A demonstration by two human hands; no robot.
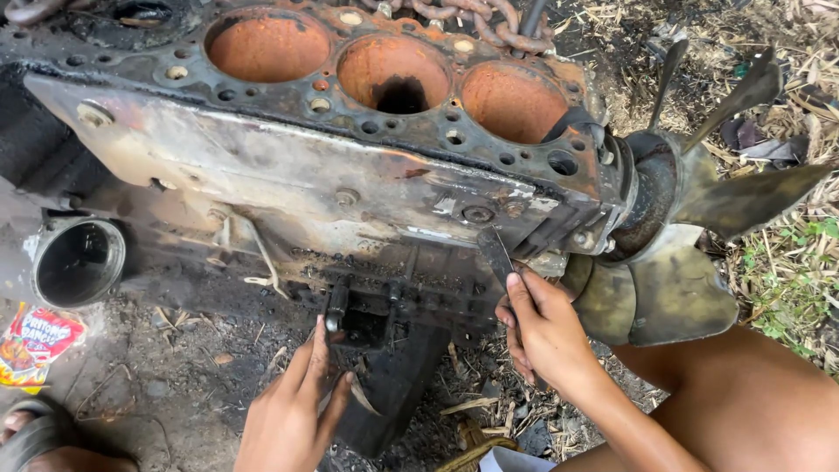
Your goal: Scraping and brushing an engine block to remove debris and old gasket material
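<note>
Nearest the lens at 6 o'clock: left hand (288,415), fingers pressed together and extended upward, index tip touching a dark bolt fitting (336,306) on the lower flank of the engine block (288,166); nothing gripped. At 4 o'clock: right hand (546,332), fingers curled and pinching a flat dark metal tool (495,253), thumb laid along the shaft, tip set against the block's lower edge just beside the front end. Block lying on its side, heavily rusted and oil-caked, filling 10 to 1 o'clock; three orange-rusted cylinder bores (393,70) in a row along the upper face. Rusted chain (476,17) draped at 12 o'clock. Fan (690,227) with dull yellowed blades mounted at the block's front end, 3 o'clock. Round open housing (80,260) at 9 o'clock. Red snack wrapper (31,345) on bare dirt ground (175,367) at 8 o'clock. Dry straw and grass (786,262) at 2 to 3 o'clock.
</note>
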